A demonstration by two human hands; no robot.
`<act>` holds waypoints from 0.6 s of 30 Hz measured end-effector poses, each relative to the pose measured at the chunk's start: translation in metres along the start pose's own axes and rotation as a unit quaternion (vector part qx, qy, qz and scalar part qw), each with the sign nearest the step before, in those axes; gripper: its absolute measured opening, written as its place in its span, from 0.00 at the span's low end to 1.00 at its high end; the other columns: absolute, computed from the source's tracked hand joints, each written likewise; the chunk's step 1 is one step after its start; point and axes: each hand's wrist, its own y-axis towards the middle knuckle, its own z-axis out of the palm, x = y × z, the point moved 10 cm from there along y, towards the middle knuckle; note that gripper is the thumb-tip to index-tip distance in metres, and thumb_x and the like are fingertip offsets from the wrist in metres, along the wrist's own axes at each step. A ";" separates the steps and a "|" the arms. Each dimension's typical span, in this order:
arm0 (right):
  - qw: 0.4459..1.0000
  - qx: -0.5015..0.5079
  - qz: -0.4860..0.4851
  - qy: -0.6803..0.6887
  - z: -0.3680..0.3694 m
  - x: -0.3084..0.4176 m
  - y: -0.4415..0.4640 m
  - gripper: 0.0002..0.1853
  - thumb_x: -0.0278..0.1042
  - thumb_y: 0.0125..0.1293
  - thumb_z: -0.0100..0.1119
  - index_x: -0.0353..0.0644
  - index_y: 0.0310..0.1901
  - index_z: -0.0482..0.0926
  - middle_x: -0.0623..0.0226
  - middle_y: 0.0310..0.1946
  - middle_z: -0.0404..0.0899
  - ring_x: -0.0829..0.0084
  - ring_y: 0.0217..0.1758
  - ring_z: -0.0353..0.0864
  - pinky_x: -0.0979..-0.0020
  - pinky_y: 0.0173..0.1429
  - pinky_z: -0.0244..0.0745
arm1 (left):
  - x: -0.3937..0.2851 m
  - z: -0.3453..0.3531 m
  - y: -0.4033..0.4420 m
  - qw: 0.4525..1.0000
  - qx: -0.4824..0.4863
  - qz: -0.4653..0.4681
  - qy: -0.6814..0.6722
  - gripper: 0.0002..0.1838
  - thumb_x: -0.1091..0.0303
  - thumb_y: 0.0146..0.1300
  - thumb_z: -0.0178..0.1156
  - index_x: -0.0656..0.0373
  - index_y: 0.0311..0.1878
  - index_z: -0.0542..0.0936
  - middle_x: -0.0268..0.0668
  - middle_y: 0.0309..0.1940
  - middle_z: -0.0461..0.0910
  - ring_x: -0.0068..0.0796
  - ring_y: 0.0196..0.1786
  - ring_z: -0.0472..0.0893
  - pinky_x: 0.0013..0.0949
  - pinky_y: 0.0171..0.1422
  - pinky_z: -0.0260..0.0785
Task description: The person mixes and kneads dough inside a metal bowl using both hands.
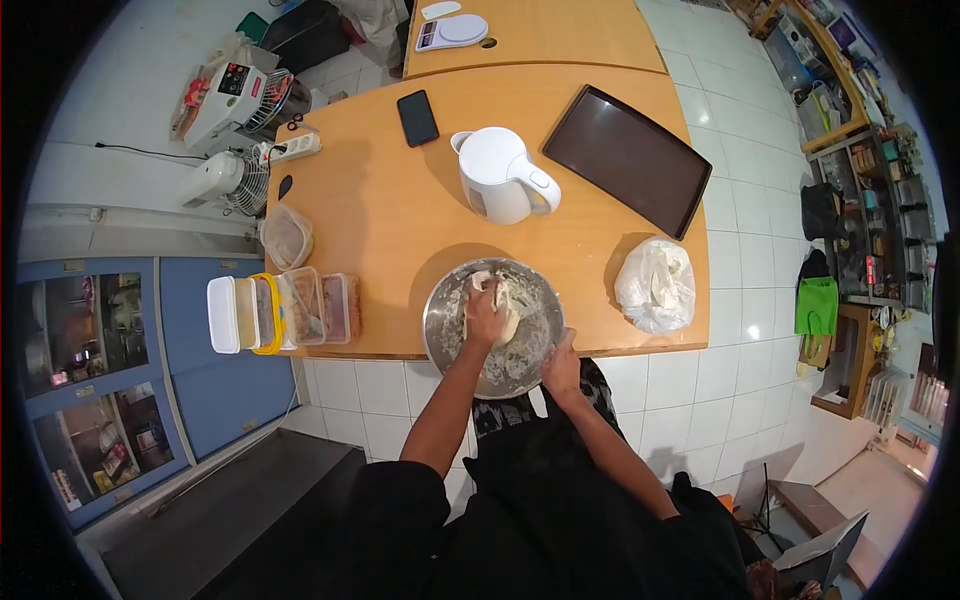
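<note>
A steel mixing bowl [545, 300] stands at the front edge of the wooden table, its inside smeared with flour and bits of dough. Inside it, my left hand [484, 318] is pressed into a lump of pale dough [510, 322], fingers curled around part of it. My right hand [562, 368] grips the bowl's rim at the lower right, with the thumb up at the edge. Behind the bowl is a white electric kettle [497, 175], its handle towards the right.
Right of the bowl sits a plastic bag of white contents [655, 285]; behind it lies a dark baking tray [630, 160]. Lidded containers [300, 305] and a clear tub [287, 238] stand at left. A phone [417, 118] lies near the kettle, a scale [452, 32] farther back.
</note>
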 end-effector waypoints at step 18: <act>0.999 -0.024 -0.013 0.023 -0.003 -0.001 0.003 0.21 0.21 0.59 0.49 0.36 0.52 0.55 0.33 0.38 0.74 0.32 0.42 0.74 0.43 0.45 0.68 | -0.021 -0.023 -0.063 0.977 0.101 -0.171 0.078 0.47 0.57 0.45 0.70 0.59 0.68 0.61 0.70 0.59 0.62 0.66 0.64 0.64 0.54 0.66 0.61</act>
